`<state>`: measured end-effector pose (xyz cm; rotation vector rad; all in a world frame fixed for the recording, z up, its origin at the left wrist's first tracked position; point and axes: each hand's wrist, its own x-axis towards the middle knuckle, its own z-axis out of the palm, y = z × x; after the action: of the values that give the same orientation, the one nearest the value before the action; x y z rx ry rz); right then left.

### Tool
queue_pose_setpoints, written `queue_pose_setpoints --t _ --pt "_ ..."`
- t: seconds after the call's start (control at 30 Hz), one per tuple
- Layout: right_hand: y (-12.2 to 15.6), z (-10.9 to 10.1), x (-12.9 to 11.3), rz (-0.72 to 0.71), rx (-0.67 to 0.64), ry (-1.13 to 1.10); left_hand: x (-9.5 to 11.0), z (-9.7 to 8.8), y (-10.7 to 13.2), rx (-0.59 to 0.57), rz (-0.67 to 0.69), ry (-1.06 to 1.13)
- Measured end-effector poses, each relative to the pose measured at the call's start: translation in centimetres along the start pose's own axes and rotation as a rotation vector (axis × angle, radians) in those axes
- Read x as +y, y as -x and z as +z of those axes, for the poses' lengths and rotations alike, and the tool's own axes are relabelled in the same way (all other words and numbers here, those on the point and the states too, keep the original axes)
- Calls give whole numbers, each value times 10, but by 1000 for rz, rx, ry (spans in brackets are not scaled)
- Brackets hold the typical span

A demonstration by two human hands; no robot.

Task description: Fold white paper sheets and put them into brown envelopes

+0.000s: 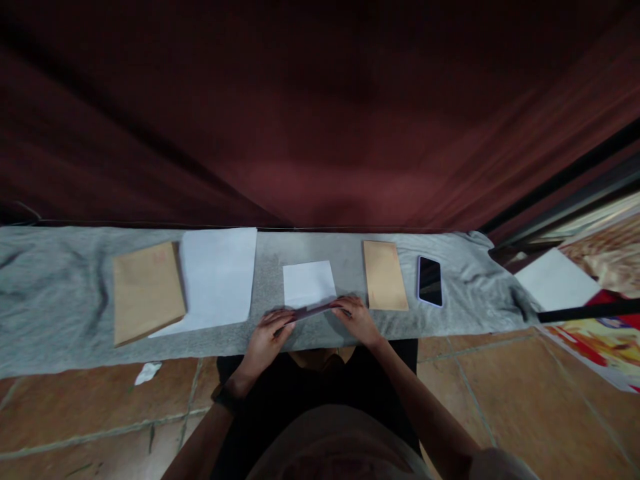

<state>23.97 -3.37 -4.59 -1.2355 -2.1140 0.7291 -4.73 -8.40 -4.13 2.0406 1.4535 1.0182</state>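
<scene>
- The small sheet (307, 280) lies flat on the grey cloth (345, 257); all places below are told from it.
- A thin dark strip (307, 313), perhaps a card or folded paper seen nearly edge-on, is at the near edge of the small sheet; whether it touches the sheet I cannot tell.
- The left hand (270, 337) is near the small sheet's near left corner; its fingers look closed on the left end of the strip.
- The right hand (356, 319) is by the small sheet's near right corner; its fingers look closed on the other end, so the strip spans the gap between the two hands.
- Left of the small sheet lie the big sheets (220, 277), flat and untouched; farther left, the brown packet (147, 290) overlaps their edge.
- Right of the small sheet lies the brown envelope (385, 275), with no hand on it; beyond it is the phone (430, 281), its screen dark.
- As a judgement, the handling of the strip is midway; it is in both hands and not yet set down; whether any fold in it is complete cannot be told at this angle.
</scene>
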Motion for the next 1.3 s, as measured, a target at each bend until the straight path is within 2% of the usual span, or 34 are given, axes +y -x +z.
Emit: queue_pose_setpoints --t 0.1,0.2,0.27,0.33,0.4,0.53,0.6,0.67,0.73,0.87,1.0,1.1,1.17,1.23,1.3 --pt "4 1 6 -62 -13 -2 -4 -5 3 -72 29 13" --pt "10 2 12 -127 -39 28 -3 -22 1 -239 60 39" --pt "14 2 12 -141 -62 56 2 -32 -6 -331 55 30" --pt "17 1 9 -149 -89 96 8 -31 -21 -384 61 -21" --pt "19 -1 2 -156 -114 148 15 -16 -43 -406 86 -105" --pt "19 -3 -9 -137 -143 238 24 37 -89 -425 140 -326" --pt "18 -3 -12 -127 -151 265 23 57 -104 -430 135 -411" --pt "18 -3 -11 -124 -154 275 18 64 -112 -408 129 -466" --pt "18 -3 -10 -126 -151 271 10 59 -114 -361 117 -497" --pt "19 -1 -7 -125 -131 245 -15 32 -98 -247 18 -524" --pt "19 -1 -5 -130 -110 198 -33 2 -47 -165 -56 -449" --pt "20 -2 -3 -134 -103 176 -28 -15 1 -228 28 -332" --pt "20 -2 -2 -142 -95 166 -19 -22 21 -225 49 -295" --pt "21 -2 -2 -146 -79 157 -11 -23 28 -209 58 -266" --pt "20 -2 -3 -139 -56 141 -7 -19 23 -198 84 -219"
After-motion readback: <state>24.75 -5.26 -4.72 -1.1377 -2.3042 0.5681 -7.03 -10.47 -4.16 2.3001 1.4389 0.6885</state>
